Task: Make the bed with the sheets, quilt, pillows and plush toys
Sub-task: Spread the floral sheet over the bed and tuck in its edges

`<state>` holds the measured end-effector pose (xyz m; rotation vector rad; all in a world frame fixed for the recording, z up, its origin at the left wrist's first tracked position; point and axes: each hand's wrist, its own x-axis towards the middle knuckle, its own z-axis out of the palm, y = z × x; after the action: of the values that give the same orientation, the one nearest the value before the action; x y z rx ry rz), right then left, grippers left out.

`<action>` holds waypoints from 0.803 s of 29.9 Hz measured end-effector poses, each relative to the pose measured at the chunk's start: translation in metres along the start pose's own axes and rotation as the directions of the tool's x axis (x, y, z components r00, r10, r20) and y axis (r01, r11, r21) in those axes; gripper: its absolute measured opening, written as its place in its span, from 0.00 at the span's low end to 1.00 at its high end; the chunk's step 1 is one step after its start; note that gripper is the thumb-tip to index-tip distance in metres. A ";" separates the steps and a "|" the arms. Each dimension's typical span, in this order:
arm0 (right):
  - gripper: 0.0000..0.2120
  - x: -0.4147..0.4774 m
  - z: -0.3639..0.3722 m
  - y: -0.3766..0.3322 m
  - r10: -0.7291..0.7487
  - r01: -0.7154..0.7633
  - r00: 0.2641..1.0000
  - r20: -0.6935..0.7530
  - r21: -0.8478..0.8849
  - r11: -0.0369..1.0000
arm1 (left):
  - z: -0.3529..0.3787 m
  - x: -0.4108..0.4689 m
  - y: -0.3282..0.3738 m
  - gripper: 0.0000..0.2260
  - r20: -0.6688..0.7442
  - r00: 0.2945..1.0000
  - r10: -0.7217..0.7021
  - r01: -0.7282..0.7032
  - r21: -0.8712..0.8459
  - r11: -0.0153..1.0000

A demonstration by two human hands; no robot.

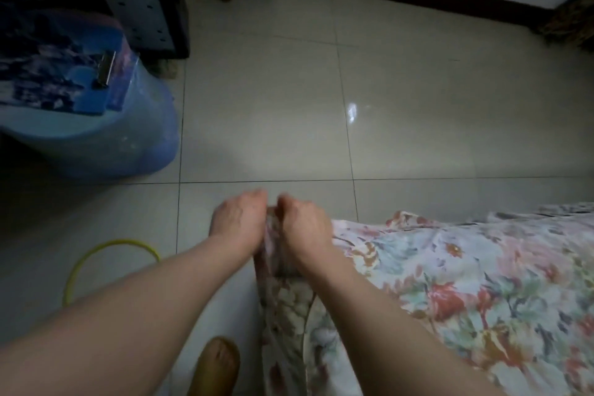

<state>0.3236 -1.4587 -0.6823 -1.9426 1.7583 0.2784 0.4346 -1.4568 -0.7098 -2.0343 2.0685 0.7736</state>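
A floral sheet (466,283) in pink, red and pale blue covers the bed at the lower right, and its edge hangs down over the bed's corner. My left hand (236,219) and my right hand (303,222) sit side by side at that corner. Both grip a bunched fold of the floral sheet between them, with fingers curled round the cloth. No quilt, pillows or plush toys are in view.
Pale floor tiles (321,106) stretch ahead. A blue plastic tub (106,145) with a blue patterned box on top stands at the left, beside dark furniture (151,10). A yellow hoop (96,254) lies on the floor. My foot (218,366) is near the bed's edge.
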 end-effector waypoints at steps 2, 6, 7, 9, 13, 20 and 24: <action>0.13 0.021 -0.004 -0.035 -0.024 0.045 0.995 -0.094 0.231 0.972 | -0.024 0.022 -0.018 0.09 -0.108 0.991 -0.077 0.078 0.001 0.997; 0.05 0.062 -0.017 -0.074 -0.003 0.061 0.991 -0.136 0.425 0.903 | -0.062 0.044 -0.042 0.10 -0.209 0.974 -0.092 0.113 0.092 0.989; 0.04 0.068 -0.021 -0.077 0.000 0.054 0.993 -0.120 0.451 0.891 | -0.069 0.043 -0.045 0.10 -0.204 0.976 -0.082 0.112 0.139 0.984; 0.07 0.068 -0.019 -0.073 -0.029 0.038 0.999 -0.026 0.428 0.903 | -0.065 0.037 -0.046 0.11 -0.150 0.981 -0.126 0.153 0.185 0.971; 0.30 0.044 -0.019 -0.054 -0.053 0.013 0.996 0.078 0.444 0.896 | -0.058 0.021 -0.046 0.15 -0.065 0.970 -0.235 0.244 0.242 0.939; 0.34 -0.032 -0.071 0.007 0.082 -0.004 0.984 -0.159 0.438 0.899 | -0.076 -0.028 0.019 0.16 -0.079 0.992 0.094 -0.072 0.249 0.966; 0.33 -0.110 -0.084 0.036 0.179 -0.088 0.961 -0.211 0.380 0.921 | -0.088 -0.078 0.066 0.18 -0.088 0.961 0.264 -0.236 0.240 0.941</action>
<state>0.2579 -1.4056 -0.5668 -1.6404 1.9371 -0.2430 0.3996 -1.4297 -0.5827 -1.7573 2.3903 0.4286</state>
